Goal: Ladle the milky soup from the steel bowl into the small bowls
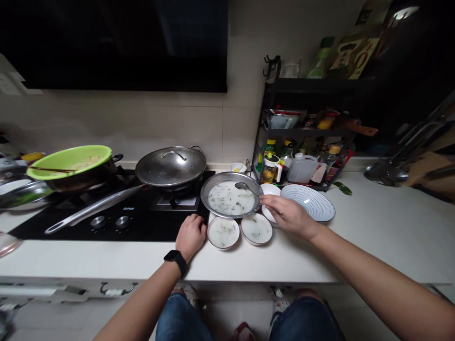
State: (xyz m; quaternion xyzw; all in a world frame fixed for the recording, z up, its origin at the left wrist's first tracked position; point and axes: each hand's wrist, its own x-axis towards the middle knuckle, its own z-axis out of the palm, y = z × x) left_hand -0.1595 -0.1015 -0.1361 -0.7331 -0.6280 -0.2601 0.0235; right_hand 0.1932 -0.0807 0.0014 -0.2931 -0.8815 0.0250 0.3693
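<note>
My right hand (289, 215) pinches the handle of a metal spoon (243, 186), whose bowl end is over the right side of a round metal basin (205, 198). Milky white soup (229, 198) with bits of green fills much of the basin. Two small bowls (223, 233) of the same soup stand side by side in front of it. Partly covered by my right hand, more white bowls (270, 189) stand to the basin's right. My left hand (192, 233) rests at the stove's edge, left of the small bowls, with its fingers curled in and nothing visible in them.
A lidded pan (170, 166) sits on the black stove (142, 222), its long handle pointing front left. Farther left is a green colander (71, 161) with chopsticks. On the right are a patterned plate (320, 203) and a rack (302, 129) of bottles.
</note>
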